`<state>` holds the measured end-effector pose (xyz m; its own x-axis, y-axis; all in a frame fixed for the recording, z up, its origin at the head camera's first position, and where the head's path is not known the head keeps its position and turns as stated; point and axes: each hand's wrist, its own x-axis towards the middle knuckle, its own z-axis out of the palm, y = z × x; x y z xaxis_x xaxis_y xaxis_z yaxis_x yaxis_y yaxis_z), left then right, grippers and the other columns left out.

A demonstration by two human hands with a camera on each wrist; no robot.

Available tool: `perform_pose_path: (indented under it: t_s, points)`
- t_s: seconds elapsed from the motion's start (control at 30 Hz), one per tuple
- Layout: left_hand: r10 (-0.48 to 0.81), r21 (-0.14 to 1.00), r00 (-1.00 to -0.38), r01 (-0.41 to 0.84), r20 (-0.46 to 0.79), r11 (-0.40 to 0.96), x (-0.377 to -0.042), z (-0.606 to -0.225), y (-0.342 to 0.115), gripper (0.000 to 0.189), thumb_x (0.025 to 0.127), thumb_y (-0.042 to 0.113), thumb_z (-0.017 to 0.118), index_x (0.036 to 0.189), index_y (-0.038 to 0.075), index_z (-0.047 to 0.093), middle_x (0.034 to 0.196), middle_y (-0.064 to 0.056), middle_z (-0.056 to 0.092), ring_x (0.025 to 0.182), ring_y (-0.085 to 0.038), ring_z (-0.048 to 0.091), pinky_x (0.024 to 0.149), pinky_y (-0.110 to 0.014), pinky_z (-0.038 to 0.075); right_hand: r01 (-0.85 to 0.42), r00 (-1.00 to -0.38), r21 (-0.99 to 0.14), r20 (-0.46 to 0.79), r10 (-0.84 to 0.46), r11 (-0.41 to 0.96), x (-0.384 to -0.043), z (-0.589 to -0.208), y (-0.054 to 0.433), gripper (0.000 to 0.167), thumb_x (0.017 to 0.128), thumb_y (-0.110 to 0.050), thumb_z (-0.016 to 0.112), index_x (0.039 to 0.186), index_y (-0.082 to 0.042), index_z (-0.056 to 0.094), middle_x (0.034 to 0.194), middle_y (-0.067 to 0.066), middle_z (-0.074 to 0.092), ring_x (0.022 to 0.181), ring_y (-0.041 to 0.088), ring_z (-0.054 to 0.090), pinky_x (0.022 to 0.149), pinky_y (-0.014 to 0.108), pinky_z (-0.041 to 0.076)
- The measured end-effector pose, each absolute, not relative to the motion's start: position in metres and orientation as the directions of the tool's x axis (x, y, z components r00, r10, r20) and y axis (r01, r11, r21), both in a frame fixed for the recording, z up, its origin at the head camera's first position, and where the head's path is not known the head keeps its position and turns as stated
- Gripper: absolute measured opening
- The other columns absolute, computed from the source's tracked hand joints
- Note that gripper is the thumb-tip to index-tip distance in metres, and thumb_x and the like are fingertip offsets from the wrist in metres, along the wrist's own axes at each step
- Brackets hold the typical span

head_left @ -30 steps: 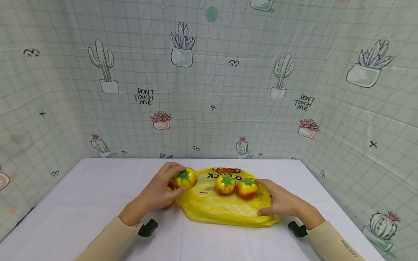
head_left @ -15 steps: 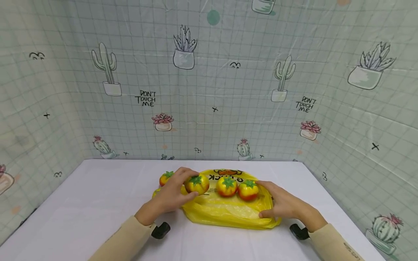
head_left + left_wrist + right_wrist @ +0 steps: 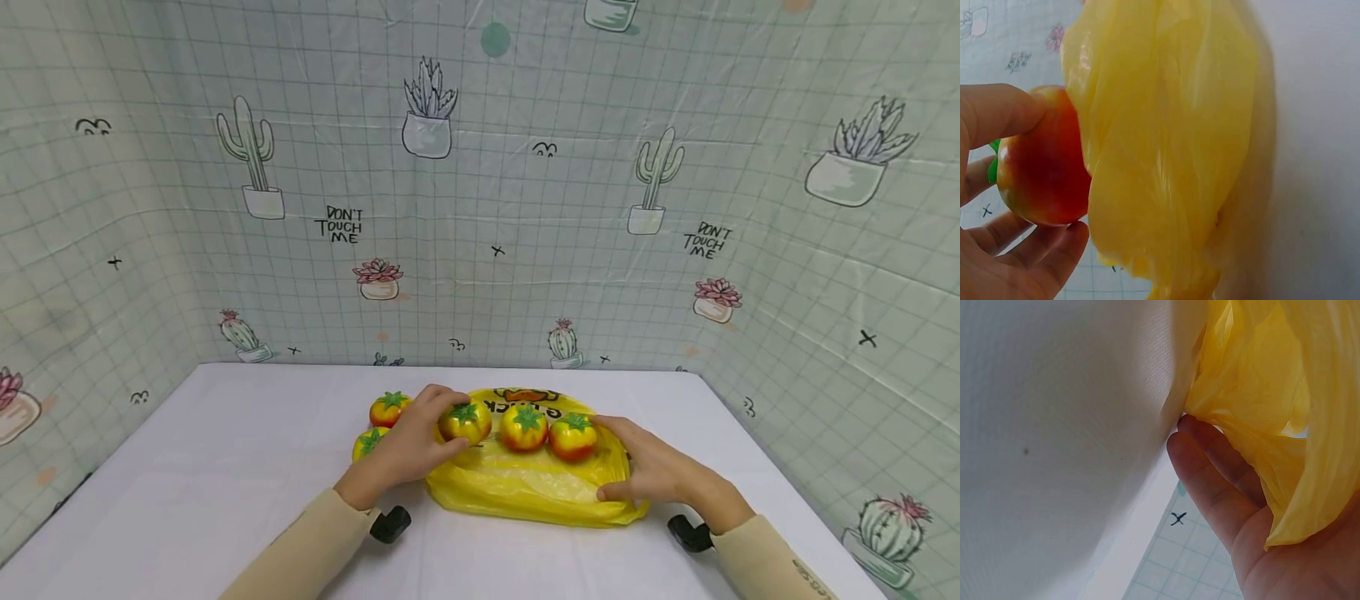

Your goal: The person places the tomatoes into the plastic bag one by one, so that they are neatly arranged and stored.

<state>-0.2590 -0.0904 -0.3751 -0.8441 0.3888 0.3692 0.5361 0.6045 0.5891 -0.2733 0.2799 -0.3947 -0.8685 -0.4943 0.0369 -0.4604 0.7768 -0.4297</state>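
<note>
My left hand (image 3: 408, 437) holds a yellow-and-red tomato (image 3: 467, 423) with a green leafy top, thumb on its near side and fingers around its far side. It is over the left end of a yellow plastic bag (image 3: 517, 496). In the left wrist view the tomato (image 3: 1047, 162) is right beside the bag (image 3: 1160, 150). Two similar tomatoes, one on the left (image 3: 523, 427) and one on the right (image 3: 573, 437), sit side by side on the bag. My right hand (image 3: 656, 467) is spread at the bag's right end. In the right wrist view, its extended fingers (image 3: 1210, 481) touch the bag.
Behind my left hand, two more tomatoes, a far one (image 3: 389, 409) and a nearer one (image 3: 369, 442), sit on the white table (image 3: 247, 450). A gridded cloth with cactus drawings (image 3: 450, 208) hangs around the back and sides.
My left hand has carried its tomato to the right, over the bag and towards the pair there. Two tomatoes on the left have come into clearer view. My right hand stays at the bag.
</note>
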Motion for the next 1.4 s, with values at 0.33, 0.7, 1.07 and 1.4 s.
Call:
perform_pose_path:
  t_s: [0.33,0.7,1.07,1.4]
  points:
    - [0.337,0.626,-0.884,0.467,0.323,0.625,-0.266,-0.382,-0.079,0.049,0.083,0.018,0.074,0.128,0.011,0.055,0.123,-0.006,0.047,0.106,-0.021,0.053,0.092,-0.037,0.049,-0.444,-0.875,-0.437,0.023,-0.484,0.782,-0.274,-0.394,0.279,0.097,0.067,-0.049,0.080,0.146,-0.016,0.034,0.146,0.010,0.038,0.132,0.034,0.038,0.103,0.059,0.032]
    - [0.289,0.649,-0.922,0.386,0.257,0.656,-0.273,-0.385,-0.070,0.049,0.084,0.018,0.071,0.130,0.015,0.053,0.126,-0.007,0.044,0.110,-0.022,0.051,0.093,-0.038,0.048,-0.444,-0.874,-0.443,0.022,-0.485,0.779,-0.274,-0.395,0.279,0.097,0.067,-0.049,0.080,0.146,-0.017,0.034,0.146,0.009,0.038,0.132,0.034,0.038,0.103,0.059,0.032]
    - [0.276,0.599,-0.922,0.387,0.272,0.701,-0.279,-0.390,-0.065,0.047,0.083,0.017,0.072,0.127,0.013,0.055,0.123,-0.009,0.045,0.109,-0.025,0.049,0.093,-0.041,0.048,-0.457,-0.870,-0.434,0.035,-0.492,0.776,-0.274,-0.394,0.278,0.096,0.066,-0.047,0.081,0.145,-0.014,0.035,0.145,0.010,0.039,0.131,0.034,0.039,0.103,0.059,0.033]
    - [0.282,0.554,-0.931,0.365,0.232,0.748,-0.282,-0.393,-0.062,0.046,0.082,0.019,0.072,0.125,0.014,0.058,0.120,-0.008,0.049,0.110,-0.024,0.042,0.091,-0.039,0.046,-0.453,-0.870,-0.437,0.028,-0.492,0.777,-0.274,-0.395,0.278,0.097,0.066,-0.047,0.080,0.145,-0.014,0.035,0.145,0.010,0.039,0.131,0.033,0.039,0.103,0.058,0.033]
